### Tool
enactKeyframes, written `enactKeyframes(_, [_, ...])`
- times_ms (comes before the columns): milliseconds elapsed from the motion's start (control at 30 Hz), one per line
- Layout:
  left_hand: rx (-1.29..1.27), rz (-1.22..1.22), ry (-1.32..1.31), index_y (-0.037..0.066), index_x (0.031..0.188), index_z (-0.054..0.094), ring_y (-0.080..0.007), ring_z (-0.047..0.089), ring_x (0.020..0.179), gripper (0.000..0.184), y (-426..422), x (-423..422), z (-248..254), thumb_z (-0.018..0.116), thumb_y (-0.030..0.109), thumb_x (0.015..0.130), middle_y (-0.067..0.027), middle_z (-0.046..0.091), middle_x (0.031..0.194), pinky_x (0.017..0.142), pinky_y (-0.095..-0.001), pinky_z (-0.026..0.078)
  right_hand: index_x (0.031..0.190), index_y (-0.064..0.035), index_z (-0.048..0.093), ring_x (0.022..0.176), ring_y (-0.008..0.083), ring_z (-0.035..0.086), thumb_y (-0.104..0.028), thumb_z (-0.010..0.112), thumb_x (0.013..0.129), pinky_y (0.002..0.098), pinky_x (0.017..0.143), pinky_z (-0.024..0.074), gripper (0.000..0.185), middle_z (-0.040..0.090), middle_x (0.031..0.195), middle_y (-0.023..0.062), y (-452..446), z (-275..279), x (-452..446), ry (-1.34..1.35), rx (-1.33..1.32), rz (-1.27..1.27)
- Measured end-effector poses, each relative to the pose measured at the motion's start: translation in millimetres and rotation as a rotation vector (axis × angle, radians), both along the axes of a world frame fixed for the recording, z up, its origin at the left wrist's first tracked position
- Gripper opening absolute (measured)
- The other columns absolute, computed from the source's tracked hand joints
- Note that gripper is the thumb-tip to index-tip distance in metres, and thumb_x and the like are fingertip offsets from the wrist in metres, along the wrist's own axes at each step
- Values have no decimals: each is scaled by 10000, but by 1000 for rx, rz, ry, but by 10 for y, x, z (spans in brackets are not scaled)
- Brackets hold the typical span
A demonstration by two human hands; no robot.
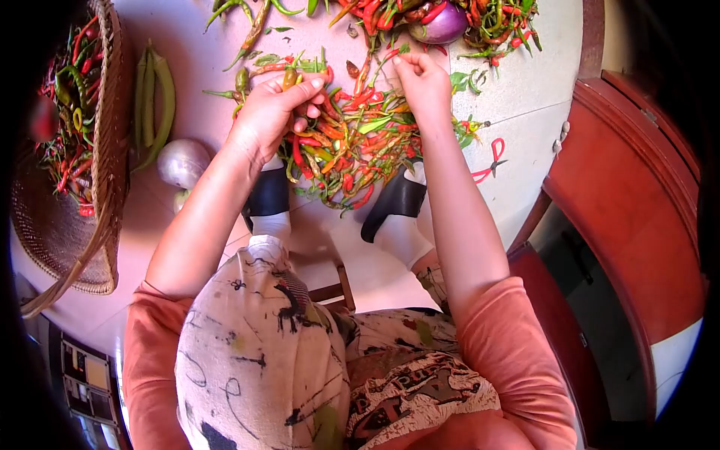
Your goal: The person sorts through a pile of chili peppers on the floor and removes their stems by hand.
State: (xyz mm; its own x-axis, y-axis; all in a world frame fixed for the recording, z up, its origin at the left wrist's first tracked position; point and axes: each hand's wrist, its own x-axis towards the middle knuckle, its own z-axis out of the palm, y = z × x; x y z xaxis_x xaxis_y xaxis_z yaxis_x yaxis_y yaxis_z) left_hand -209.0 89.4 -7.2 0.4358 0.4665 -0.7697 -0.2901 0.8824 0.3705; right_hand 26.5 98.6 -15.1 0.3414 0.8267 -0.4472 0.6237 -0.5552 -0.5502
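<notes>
My left hand point(279, 109) is closed around a few chili peppers, with a brownish-green chili pepper point(290, 78) and green stems showing above the thumb. My right hand point(424, 84) pinches a slim chili pepper point(381, 66) between thumb and fingertips; its red end shows beside them. Below and between both hands spreads a pile of red, orange and green chili peppers point(352, 146) on the tiled floor, reaching my feet. Loose green chili peppers point(241, 79) lie just left of my left hand.
A woven basket point(105, 142) holding more chilies stands at left. Beside it are long green vegetables point(154, 97) and a pale purple round vegetable point(184, 163). An eggplant point(439, 24) lies among chilies at the top. Red-handled scissors point(492, 162) lie right, near red wooden furniture point(622, 210).
</notes>
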Motion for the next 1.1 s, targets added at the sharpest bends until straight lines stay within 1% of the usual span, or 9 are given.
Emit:
enactKeyframes(167, [-10,33,-27,37,1024,621,-50,548,614,192,13,-5,24,586,168,888,10,614,759,467,-176,385,924,-24,587,656,113,602,-292,719,753,266,631,483,344,655,727,19,157,-170,-83,-302,-119,40])
enactKeyframes(200, [-13,31,-23,35,1019,620,-50,548,618,192,10,-12,13,587,171,888,9,615,767,465,-174,382,955,-91,588,766,247,648,-320,701,735,376,702,493,337,679,793,65,139,-188,-63,-318,-134,28])
enactKeyframes(233, [-14,33,-24,35,1019,620,-50,548,618,192,-1,-17,5,587,171,888,9,615,767,465,-174,382,955,-91,588,766,247,648,-320,701,735,376,702,493,337,679,793,65,95,-219,-21,-320,-135,29])
enactKeyframes(433, [-3,9,-18,30,1030,620,-52,548,638,204,-12,-21,-3,597,169,884,-5,626,794,475,-170,395,965,-33,553,703,140,621,-151,690,752,283,638,478,279,653,752,65,-195,99,50,28,-29,-148])
enactKeyframes(500, [-36,-34,-54,30,1042,624,-57,547,643,221,-39,21,-6,618,171,871,-17,638,826,484,-173,409,1038,-3,506,662,65,564,-52,653,777,216,591,448,304,634,749,45,-319,331,-189,505,64,-185])
enactKeyframes(733, [39,-202,57,49,949,657,-46,507,520,168,-107,18,28,639,190,860,0,610,679,446,-172,383,1095,-9,480,634,25,496,-19,662,798,179,558,413,348,608,806,23,-352,630,-702,263,-143,239])
enactKeyframes(933, [53,-173,47,56,942,637,-52,552,588,156,-65,-181,3,594,196,888,-22,662,824,447,-182,404,1038,1,582,692,42,546,-65,636,837,192,603,445,218,623,798,42,-311,36,-459,450,-89,4])
enactKeyframes(1000, [38,-130,117,56,957,635,-51,552,586,163,-46,-209,-43,596,198,887,-23,662,823,444,-181,402,1016,-92,599,675,221,635,-173,651,790,330,626,503,246,659,832,93,-274,-96,-517,154,72,273])
enactKeyframes(1100, [5,-65,219,58,970,635,-45,545,582,164,-39,-262,-27,603,193,883,-16,657,806,440,-182,394,1003,-145,608,691,291,634,-220,639,778,396,624,503,239,651,842,92,-214,-82,-721,-124,133,423])
